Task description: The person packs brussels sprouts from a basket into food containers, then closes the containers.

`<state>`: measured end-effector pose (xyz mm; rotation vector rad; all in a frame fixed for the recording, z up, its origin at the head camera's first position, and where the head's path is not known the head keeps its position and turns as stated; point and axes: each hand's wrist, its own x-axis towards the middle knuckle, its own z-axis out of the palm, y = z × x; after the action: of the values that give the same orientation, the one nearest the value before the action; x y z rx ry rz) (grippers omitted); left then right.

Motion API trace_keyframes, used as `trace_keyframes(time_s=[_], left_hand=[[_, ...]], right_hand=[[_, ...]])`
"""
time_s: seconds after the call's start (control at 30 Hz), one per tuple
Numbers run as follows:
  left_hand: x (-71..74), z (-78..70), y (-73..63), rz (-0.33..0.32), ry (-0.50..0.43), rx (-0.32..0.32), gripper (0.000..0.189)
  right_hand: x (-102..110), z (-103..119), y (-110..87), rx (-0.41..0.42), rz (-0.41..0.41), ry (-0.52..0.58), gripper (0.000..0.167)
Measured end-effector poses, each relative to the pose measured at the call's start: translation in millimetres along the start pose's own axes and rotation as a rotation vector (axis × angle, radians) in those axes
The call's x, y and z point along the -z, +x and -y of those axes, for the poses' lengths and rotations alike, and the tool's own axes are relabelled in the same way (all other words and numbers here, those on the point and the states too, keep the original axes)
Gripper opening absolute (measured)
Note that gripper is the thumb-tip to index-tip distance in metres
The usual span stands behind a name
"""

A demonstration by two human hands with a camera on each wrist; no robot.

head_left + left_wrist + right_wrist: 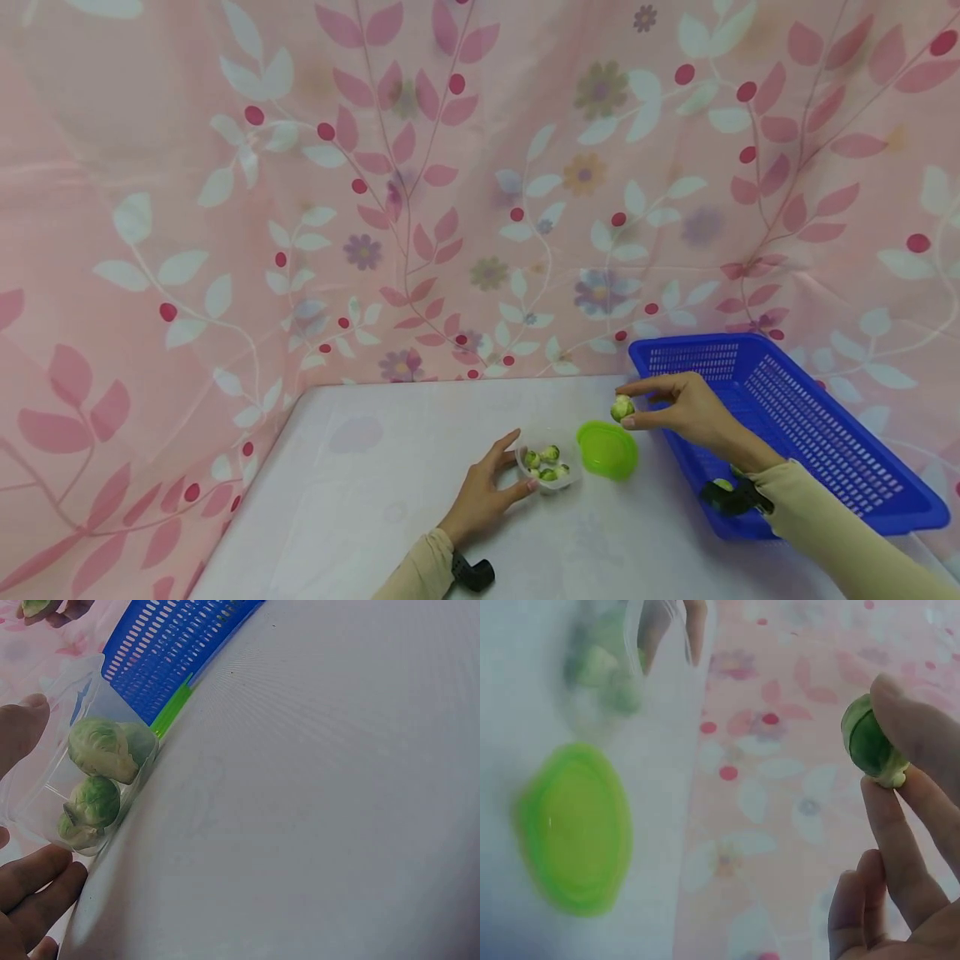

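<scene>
My left hand (483, 496) holds a small clear plastic container (573, 461) on the table, thumb at its near side and fingers at its left and far side. Several Brussels sprouts (97, 750) lie inside it, visible through the wall in the left wrist view. Raised above the table, near the basket's left rim, my right hand (693, 412) pinches a single green Brussels sprout (871, 742) between thumb and fingertips. A bright green lid (607, 451) lies flat just right of the container, below and left of the pinched sprout.
A large blue slotted basket (862, 437) stands at the table's right side, under my right forearm. One sprout (722, 484) shows inside it beside the wrist strap. White cloth (360, 500) covers the table, and a pink floral curtain (480, 208) hangs behind it.
</scene>
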<state>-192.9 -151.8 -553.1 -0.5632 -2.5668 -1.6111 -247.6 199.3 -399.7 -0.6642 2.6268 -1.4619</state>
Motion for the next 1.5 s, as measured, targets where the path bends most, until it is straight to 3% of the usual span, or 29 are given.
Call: trace_keyframes(time_s=[0.2, 0.53, 0.87, 1.5], left_hand=[[-0.2, -0.6, 0.0, 0.001, 0.0, -0.014, 0.084], [0.7, 0.3, 1.2, 0.001, 0.006, -0.013, 0.085], [1.1, 0.3, 1.5, 0.004, 0.004, -0.009, 0.085], [0.3, -0.6, 1.5, 0.0, 0.006, 0.01, 0.085]], right_hand=[[-18, 5, 0.9, -0.003, 0.008, -0.04, 0.041], [-49, 10, 4.2, 0.101, -0.001, -0.124, 0.039], [-82, 15, 8.9, 0.08, 0.01, -0.095, 0.036], [-126, -15, 18.0, 0.131, -0.125, -0.275, 0.036]])
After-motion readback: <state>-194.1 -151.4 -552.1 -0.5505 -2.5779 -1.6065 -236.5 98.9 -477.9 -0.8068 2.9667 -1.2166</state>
